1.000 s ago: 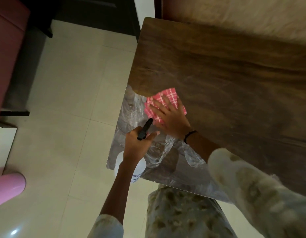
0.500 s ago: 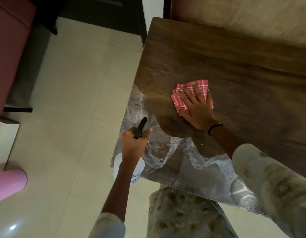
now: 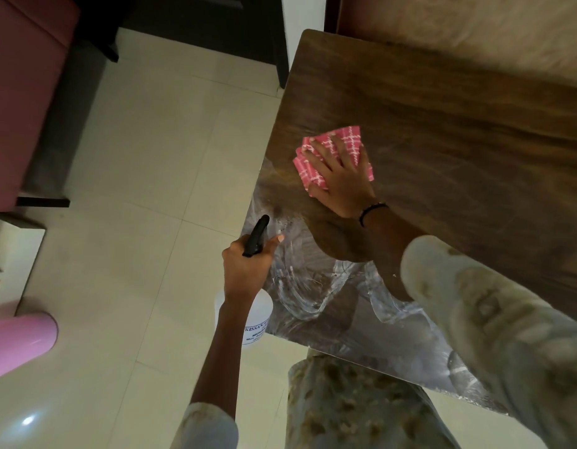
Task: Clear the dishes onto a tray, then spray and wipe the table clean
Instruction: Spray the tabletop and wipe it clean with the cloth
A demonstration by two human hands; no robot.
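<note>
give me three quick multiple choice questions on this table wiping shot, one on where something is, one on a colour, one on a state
1. Where does the cloth lie?
A. on the floor
B. on the wooden table, near its left edge
C. over the spray bottle

2. What colour is the cloth?
A. plain blue
B. green with dots
C. pink with a white check

3. What is the left hand doing?
A. gripping the spray bottle by its black trigger head
B. lying flat on the table
C. hanging idle

Answers: 1 B, the right hand presses the cloth flat on the tabletop beside the edge. 2 C, pink fabric with white grid lines shows around the fingers. 3 A, the fingers curl round the bottle's neck, with the white body below the hand.
</note>
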